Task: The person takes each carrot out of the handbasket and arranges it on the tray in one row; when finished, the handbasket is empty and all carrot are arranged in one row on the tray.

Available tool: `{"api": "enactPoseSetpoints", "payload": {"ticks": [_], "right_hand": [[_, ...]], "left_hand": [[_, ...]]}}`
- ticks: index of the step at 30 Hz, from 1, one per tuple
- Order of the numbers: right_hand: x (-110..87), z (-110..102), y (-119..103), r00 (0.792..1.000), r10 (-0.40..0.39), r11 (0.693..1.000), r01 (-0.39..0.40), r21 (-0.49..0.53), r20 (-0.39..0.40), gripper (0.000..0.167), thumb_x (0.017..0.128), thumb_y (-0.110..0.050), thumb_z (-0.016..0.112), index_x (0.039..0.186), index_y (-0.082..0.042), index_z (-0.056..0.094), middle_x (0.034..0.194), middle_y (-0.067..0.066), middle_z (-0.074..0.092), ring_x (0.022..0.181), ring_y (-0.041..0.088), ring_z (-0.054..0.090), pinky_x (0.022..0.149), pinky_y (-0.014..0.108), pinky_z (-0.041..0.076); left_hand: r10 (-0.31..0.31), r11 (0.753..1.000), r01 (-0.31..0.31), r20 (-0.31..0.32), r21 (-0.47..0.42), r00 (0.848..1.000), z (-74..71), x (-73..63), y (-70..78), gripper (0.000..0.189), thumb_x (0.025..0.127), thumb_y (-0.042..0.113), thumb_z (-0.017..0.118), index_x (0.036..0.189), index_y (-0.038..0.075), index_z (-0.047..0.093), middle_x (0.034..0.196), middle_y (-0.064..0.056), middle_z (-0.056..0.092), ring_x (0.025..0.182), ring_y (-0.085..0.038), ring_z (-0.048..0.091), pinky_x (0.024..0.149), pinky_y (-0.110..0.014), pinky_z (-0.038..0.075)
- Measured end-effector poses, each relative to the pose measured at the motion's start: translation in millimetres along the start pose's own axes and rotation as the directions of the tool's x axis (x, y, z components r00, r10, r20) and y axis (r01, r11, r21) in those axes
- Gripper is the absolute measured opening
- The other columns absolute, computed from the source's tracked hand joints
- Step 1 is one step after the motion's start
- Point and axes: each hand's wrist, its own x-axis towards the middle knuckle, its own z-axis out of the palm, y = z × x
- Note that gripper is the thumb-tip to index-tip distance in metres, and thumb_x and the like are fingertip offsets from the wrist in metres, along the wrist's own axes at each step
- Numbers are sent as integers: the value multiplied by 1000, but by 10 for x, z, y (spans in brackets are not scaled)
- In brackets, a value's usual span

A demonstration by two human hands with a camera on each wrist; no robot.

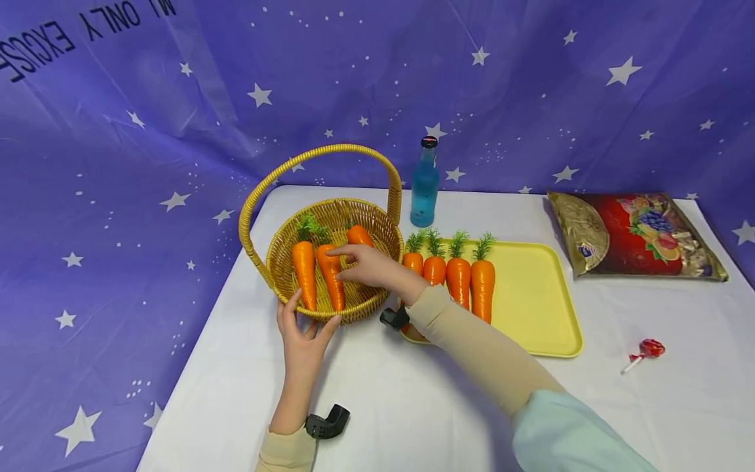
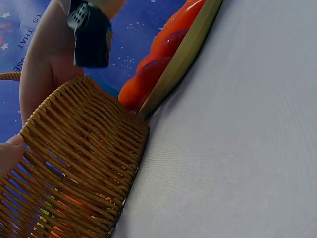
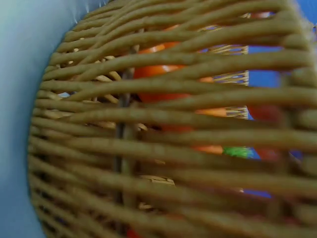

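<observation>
A wicker basket (image 1: 366,308) with a tall arched handle holds three orange carrots with green tops. My left hand (image 1: 302,344) holds the basket's near rim, fingers and thumb spread along it; in the left wrist view the thumb (image 2: 11,154) lies against the weave. Inside the basket, my right hand (image 1: 371,265) reaches in from the right, its fingertips touching the middle carrot (image 1: 330,278). Left of that is another carrot (image 1: 304,275), and a third carrot (image 1: 359,235) lies farther back, partly covered by the hand. Through the weave in the right wrist view, a carrot (image 3: 161,74) shows.
Right of the basket, a yellow tray (image 1: 533,298) carries several carrots (image 1: 483,288), partly behind my right forearm. A blue bottle (image 1: 425,190) stands behind. Farther right lie a red-and-gold packet (image 1: 637,236) and a red lollipop (image 1: 651,348). A starry purple cloth hangs behind the white table.
</observation>
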Motion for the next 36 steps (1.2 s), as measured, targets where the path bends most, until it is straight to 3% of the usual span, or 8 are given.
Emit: {"api": "enactPoseSetpoints", "payload": {"ticks": [4,9,14,19,27,36], "right_hand": [[86,59,7,999,28,993,-33,112,47,49,92,-14,67,139,-17,54,131,13,56,97,35,59,75,40,54],[151,115,22,996,35,981,-49,188,77,46,92,-10,65,137,-13,56,129,14,57,88,33,61,75,42,55],[207,150,19,997,16,989,-28,146,81,44,91,-13,68,134,-12,58,130,11,58,85,26,61,73,35,55],[264,190,-32,997,15,994,-23,109,76,43,91,-18,68,133,-12,60,128,10,59,82,25,61,72,34,54],[344,281,-89,999,25,999,-26,24,37,41,93,-18,66,132,-11,60,123,11,62,74,21,60,63,22,50],[318,280,-53,995,-18,1000,16,-24,-94,39,92,-25,66,129,-14,62,125,9,62,98,18,58,78,28,48]], "left_hand": [[-8,1000,8,-6,-16,1000,13,-39,124,79,84,1,74,147,2,27,155,-21,-16,142,-37,6,103,-58,34],[-3,1000,3,-11,-17,1000,32,-9,-24,79,83,4,75,148,7,29,156,-16,-15,142,-34,8,102,-55,36],[35,999,-35,-16,-17,999,38,25,-150,80,83,5,76,148,10,30,157,-11,-12,142,-32,11,101,-56,37],[61,998,-61,-20,4,998,26,39,-144,81,82,5,77,147,9,30,157,-13,-11,141,-34,12,99,-58,37],[49,999,-49,-20,19,999,5,40,-127,79,83,6,76,148,11,30,157,-12,-10,141,-33,11,100,-58,37],[48,999,-47,-20,23,999,-6,42,-169,81,82,5,77,148,10,30,157,-14,-12,142,-33,8,100,-59,37]]}}
